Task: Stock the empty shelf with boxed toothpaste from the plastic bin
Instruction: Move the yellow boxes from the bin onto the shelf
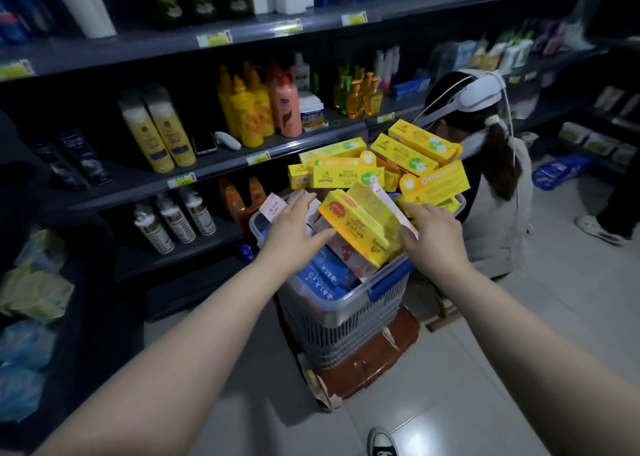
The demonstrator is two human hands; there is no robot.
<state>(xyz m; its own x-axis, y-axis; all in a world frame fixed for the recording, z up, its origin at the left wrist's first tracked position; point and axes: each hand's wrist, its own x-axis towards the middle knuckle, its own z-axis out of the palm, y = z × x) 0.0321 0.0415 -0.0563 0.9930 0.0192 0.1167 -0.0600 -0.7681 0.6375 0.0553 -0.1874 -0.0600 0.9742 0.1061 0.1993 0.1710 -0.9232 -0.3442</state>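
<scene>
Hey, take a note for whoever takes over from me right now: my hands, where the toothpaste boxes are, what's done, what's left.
Left hand: open, fingers straight, at the left edge of a tilted yellow box bundle.
Right hand: at the bundle's right edge; grip cannot be told.
Yellow toothpaste boxes are heaped above the rim of the plastic bin; blue boxes lie lower inside.
Done: none of these boxes shows on the shelves.
Left: lift boxes out and stock the shelf.

One bin [346, 327]; two hands [294, 227] [434, 236]; three pump bottles [175, 222].
</scene>
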